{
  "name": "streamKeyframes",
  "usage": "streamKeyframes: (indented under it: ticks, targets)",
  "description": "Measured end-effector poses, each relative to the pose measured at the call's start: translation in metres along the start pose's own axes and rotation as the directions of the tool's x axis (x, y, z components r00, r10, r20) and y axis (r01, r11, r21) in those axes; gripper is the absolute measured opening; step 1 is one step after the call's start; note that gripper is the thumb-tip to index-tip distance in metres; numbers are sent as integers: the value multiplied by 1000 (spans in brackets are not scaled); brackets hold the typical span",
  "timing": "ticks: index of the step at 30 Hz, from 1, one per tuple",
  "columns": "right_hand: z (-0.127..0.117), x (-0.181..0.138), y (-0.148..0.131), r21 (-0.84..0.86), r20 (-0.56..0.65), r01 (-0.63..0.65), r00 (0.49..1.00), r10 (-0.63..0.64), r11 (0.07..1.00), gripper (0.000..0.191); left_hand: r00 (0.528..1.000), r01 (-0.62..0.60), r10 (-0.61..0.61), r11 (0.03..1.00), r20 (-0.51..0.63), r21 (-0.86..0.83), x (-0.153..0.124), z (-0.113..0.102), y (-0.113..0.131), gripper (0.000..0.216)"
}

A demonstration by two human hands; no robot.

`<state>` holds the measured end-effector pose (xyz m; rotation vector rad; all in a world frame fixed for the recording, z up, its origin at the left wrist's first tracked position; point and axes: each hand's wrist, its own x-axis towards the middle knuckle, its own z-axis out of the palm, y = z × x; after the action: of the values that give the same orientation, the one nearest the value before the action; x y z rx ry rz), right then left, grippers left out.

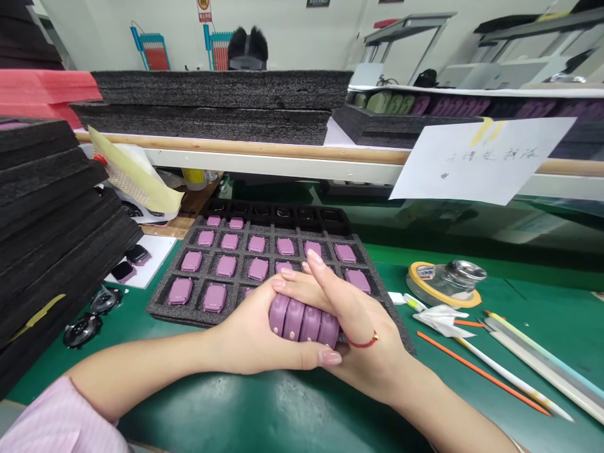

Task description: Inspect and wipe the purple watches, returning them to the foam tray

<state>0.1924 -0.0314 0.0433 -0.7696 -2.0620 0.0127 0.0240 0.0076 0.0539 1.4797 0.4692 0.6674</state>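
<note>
Several purple watch cases (pixel 304 319) are pressed together in a row between my hands, above the near edge of a foam tray. My left hand (pixel 255 333) wraps the row from the left, its thumb along the near side. From the right, my right hand (pixel 365 321) closes over the row's top and right end, thumb raised; part of its grip is hidden. Beneath and beyond them lies the grey foam tray (pixel 158 305), with single purple watch cases (pixel 215 297) in many of its pockets. My hands cover some pockets.
Black foam sheets (pixel 51 207) are stacked at left, near black round parts (pixel 82 330). At right lie a tape roll (pixel 443 296) with a glass bottle (pixel 465 277), a white tissue (pixel 441 319) and an orange stick (pixel 481 371). A shelf (pixel 283 157) crosses the back.
</note>
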Motion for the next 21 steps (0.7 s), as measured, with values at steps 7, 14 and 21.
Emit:
streamKeyframes:
  ticks: [7, 14, 21]
  targets:
    - [-19, 6, -8, 241, 120, -311, 949, 290, 919, 55, 993, -40, 47, 997, -112, 65, -6, 2, 0, 54]
    - [8, 7, -10, 507, -70, -370, 882, 466, 778, 26, 973, 8, 17, 994, -231, 108, -5, 8, -8, 46]
    - [-2, 7, -14, 634, 72, -454, 841, 537, 626, 33, 987, 10, 7, 994, -159, 107, -7, 6, -2, 56]
